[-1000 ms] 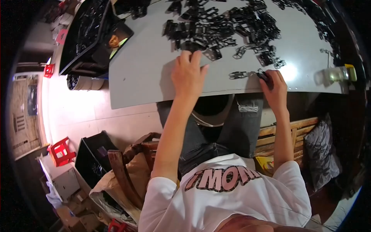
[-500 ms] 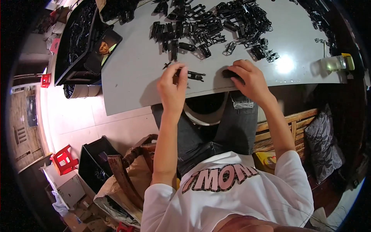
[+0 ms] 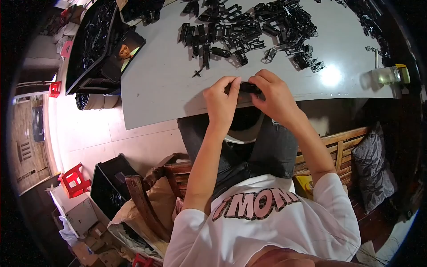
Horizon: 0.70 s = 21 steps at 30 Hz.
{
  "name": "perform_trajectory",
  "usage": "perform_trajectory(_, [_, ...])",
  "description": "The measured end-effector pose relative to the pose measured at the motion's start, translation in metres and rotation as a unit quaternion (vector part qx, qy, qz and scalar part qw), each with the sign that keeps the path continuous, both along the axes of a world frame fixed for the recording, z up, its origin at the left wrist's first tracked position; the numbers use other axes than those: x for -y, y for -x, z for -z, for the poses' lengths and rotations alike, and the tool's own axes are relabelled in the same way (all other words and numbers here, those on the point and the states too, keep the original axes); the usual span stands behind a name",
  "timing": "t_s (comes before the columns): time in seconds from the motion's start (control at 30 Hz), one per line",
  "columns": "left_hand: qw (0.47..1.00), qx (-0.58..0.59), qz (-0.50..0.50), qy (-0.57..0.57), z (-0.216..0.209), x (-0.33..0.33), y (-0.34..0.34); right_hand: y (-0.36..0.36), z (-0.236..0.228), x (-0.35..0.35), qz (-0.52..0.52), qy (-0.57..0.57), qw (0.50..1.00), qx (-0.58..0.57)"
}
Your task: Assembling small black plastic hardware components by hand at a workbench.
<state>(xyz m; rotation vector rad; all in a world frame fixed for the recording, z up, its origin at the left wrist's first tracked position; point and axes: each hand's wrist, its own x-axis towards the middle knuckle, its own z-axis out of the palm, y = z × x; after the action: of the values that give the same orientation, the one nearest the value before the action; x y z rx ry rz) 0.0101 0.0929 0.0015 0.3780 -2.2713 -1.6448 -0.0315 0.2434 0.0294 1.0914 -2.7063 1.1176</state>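
My left hand point(image 3: 221, 101) and my right hand point(image 3: 275, 95) are close together over the near edge of the grey-white table point(image 3: 167, 95). Both are closed, thumbs and fingers pinching a dark black plastic part point(image 3: 249, 87) from its two ends. The fingers cover much of it, so I cannot tell whether it is one piece or two pressed together. Farther back lies a spread heap of similar black plastic clip-like parts point(image 3: 240, 30). A small cross-shaped black piece point(image 3: 197, 73) rests alone left of my hands.
A phone point(image 3: 126, 54) leans by a black crate point(image 3: 91, 40) of black parts on the left. A clear jar point(image 3: 386, 75) stands at the table's right end. Below are a wooden chair point(image 3: 144, 196), a black bin point(image 3: 111, 178) and a red stool point(image 3: 75, 180).
My left hand has moved right with its slim black part, and my right hand slightly left with its dark piece. The hands now meet, and what they hold touches or overlaps.
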Motion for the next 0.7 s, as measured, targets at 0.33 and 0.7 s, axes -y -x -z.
perform_trajectory(0.33, [0.987, 0.064, 0.097, -0.11, -0.004, 0.002, -0.007, -0.019, -0.002, 0.002, 0.007, -0.067, 0.992, -0.104])
perform_trajectory(0.7, [0.957, -0.003, 0.148, -0.248, -0.01, 0.007, -0.017, -0.01, 0.01, -0.018, 0.007, 0.137, 0.942, 0.307])
